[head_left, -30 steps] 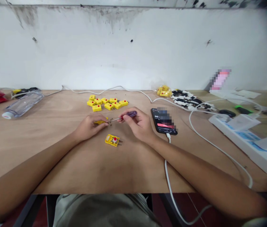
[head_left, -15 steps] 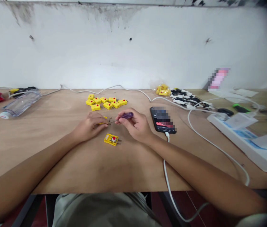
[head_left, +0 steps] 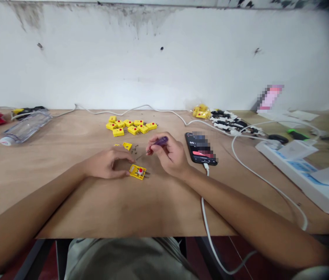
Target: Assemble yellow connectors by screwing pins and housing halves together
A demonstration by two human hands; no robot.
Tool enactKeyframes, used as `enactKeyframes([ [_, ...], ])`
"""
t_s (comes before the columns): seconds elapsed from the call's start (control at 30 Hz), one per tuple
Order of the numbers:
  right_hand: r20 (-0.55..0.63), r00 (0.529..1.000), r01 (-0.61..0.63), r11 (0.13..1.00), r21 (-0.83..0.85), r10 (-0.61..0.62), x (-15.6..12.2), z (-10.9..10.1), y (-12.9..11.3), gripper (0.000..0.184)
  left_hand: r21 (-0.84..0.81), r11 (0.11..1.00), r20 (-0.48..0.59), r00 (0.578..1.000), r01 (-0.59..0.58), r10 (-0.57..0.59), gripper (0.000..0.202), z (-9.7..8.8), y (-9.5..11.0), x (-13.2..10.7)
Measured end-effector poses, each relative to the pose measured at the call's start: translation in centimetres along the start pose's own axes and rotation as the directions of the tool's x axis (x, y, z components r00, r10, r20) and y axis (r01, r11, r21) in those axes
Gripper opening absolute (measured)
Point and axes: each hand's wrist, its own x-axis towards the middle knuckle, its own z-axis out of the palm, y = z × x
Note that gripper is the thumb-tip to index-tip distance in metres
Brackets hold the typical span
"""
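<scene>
Plywood tabletop under both hands: the right hand pinches a purple-handled screwdriver in its fingertips; the left hand lies loosely open, empty, just beside one opened yellow thermocouple connector. Eight more connectors sit clustered farther off.

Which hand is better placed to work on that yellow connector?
Probably the right hand: it grips a purple-handled screwdriver, tip close to the yellow plastic connector; the left hand lies beside it.
</scene>
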Motion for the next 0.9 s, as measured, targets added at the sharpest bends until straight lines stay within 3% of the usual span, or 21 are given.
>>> enactKeyframes([
  [0.57,0.102,0.995,0.027,1.000,-0.014,-0.025,-0.2,0.7,-0.3,0.016,-0.100,0.994,0.029,0.999,0.049,-0.046,0.025,0.7,0.6,0.4],
  [0.9,0.114,0.993,0.033,0.999,-0.004,-0.032,-0.2,0.7,-0.3,0.014,-0.138,0.988,-0.034,0.996,0.076,-0.081,0.017,1.1,0.6,0.4],
])
